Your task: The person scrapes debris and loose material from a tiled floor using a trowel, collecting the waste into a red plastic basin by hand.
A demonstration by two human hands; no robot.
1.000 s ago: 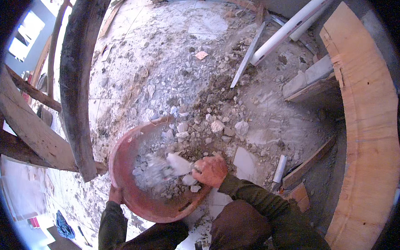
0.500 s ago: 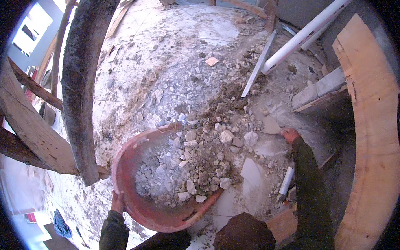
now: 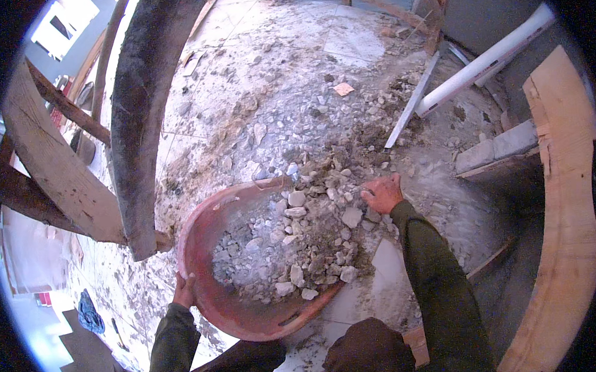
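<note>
While the left forearm point(image 3: 174, 344) slanted up from the lower edge, the left hand point(image 3: 185, 291) clasped the left rim of the reddish basin point(image 3: 194, 252), which lay between both hands with grey rubble point(image 3: 254, 259) in it. Farther right, the right forearm point(image 3: 439, 273) leaned up and leftward, the right hand point(image 3: 383, 195) curled beside loose stones point(image 3: 352, 217); whether it gripped anything could not be told.

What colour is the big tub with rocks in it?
The tub is a dusty reddish colour, seen best in the head view.
</note>
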